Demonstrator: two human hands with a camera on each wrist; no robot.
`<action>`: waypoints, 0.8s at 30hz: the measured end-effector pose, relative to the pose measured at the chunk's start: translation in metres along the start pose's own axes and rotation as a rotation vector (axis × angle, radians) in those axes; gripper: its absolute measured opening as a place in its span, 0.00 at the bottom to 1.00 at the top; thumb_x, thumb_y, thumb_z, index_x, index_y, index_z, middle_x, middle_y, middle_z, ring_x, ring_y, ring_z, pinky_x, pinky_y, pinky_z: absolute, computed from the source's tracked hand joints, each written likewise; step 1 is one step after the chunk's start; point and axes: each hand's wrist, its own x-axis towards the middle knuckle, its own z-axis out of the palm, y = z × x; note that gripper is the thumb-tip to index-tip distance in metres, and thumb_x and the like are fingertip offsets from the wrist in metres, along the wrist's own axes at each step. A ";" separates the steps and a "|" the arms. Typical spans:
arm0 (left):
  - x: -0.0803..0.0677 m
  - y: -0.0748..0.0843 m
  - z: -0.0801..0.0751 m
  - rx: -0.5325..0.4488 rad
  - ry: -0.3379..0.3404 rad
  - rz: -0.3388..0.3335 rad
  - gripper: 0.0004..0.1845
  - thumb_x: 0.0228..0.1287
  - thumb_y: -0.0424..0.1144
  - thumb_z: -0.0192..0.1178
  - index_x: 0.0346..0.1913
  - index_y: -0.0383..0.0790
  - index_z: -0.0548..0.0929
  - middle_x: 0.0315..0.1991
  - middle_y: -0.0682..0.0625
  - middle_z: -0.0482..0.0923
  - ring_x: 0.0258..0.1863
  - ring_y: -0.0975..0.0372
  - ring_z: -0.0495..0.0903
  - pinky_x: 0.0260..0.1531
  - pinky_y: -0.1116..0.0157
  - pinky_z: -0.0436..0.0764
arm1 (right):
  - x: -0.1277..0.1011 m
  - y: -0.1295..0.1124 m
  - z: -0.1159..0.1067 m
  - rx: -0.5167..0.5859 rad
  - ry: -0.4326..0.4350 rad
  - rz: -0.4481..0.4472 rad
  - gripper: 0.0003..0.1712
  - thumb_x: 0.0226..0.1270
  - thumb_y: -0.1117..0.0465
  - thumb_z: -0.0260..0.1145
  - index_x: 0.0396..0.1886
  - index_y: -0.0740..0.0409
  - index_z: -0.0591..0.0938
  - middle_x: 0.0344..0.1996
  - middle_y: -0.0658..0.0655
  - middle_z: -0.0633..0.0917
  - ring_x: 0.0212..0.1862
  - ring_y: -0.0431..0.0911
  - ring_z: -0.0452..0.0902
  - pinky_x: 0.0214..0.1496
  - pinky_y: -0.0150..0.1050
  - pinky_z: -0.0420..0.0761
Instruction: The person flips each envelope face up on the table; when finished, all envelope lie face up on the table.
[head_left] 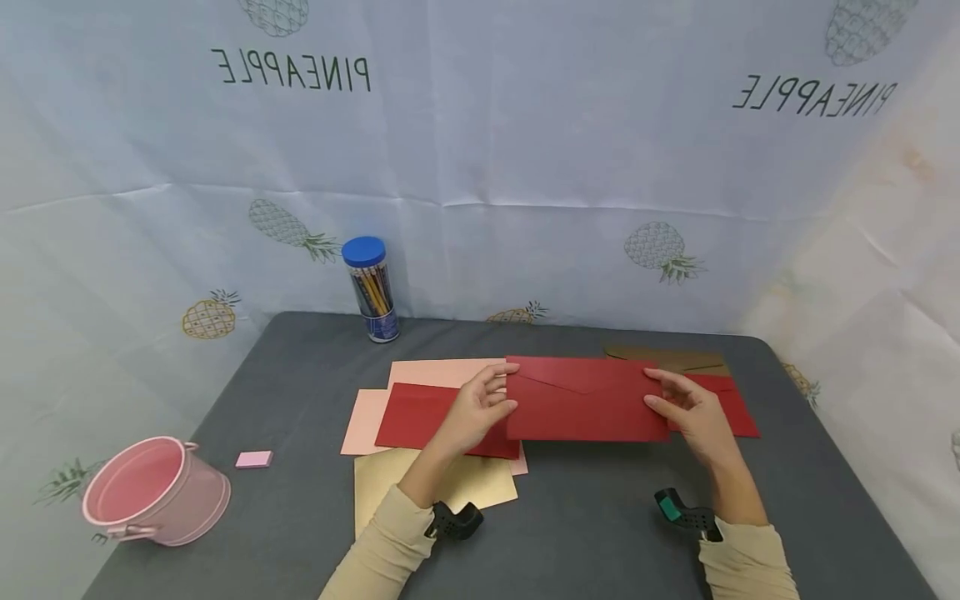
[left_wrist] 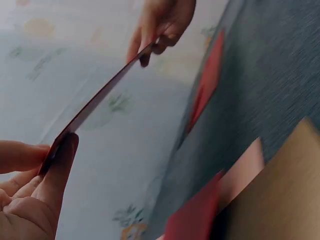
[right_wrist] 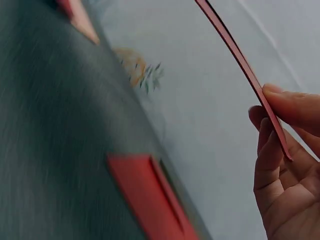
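A red envelope (head_left: 585, 408), its flap side toward me, is held up off the table between both hands. My left hand (head_left: 474, 410) pinches its left end between thumb and fingers. The right hand (head_left: 693, 417) pinches the opposite end the same way. Both wrist views show the envelope nearly edge-on, and in the right wrist view the envelope (right_wrist: 245, 65) bows slightly. Under and beside my left hand lie another red envelope (head_left: 420, 417), pale pink envelopes (head_left: 363, 421) and a cream-gold envelope (head_left: 382, 483). Behind the right hand lie a red envelope (head_left: 731, 406) and a brown envelope (head_left: 690, 360), both partly covered.
A pink bucket (head_left: 168, 500) stands at the table's left edge, with a small pink eraser-like block (head_left: 254, 459) beside it. At the back left is a blue-lidded jar of pencils (head_left: 371, 287). A pineapple-print curtain (head_left: 480, 150) hangs behind the grey table (head_left: 592, 517).
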 end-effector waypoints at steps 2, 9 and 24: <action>0.001 -0.007 0.014 0.019 -0.031 -0.025 0.27 0.64 0.24 0.54 0.66 0.33 0.65 0.61 0.34 0.70 0.42 0.62 0.77 0.42 0.74 0.77 | -0.009 0.012 -0.011 -0.045 -0.020 0.028 0.27 0.67 0.57 0.63 0.64 0.59 0.72 0.45 0.34 0.73 0.44 0.32 0.68 0.38 0.23 0.75; 0.015 -0.024 0.077 0.024 0.004 -0.199 0.24 0.62 0.24 0.56 0.61 0.38 0.72 0.53 0.40 0.77 0.42 0.63 0.78 0.44 0.67 0.80 | -0.038 0.049 -0.055 -0.174 -0.021 0.115 0.29 0.66 0.55 0.64 0.65 0.57 0.72 0.43 0.30 0.72 0.42 0.26 0.68 0.37 0.22 0.73; 0.064 -0.054 0.163 0.322 0.296 -0.189 0.24 0.59 0.24 0.59 0.59 0.36 0.76 0.51 0.43 0.80 0.45 0.59 0.81 0.38 0.71 0.81 | -0.043 0.093 -0.098 -0.143 0.069 0.389 0.34 0.66 0.42 0.59 0.70 0.40 0.66 0.71 0.46 0.60 0.69 0.37 0.54 0.39 0.13 0.66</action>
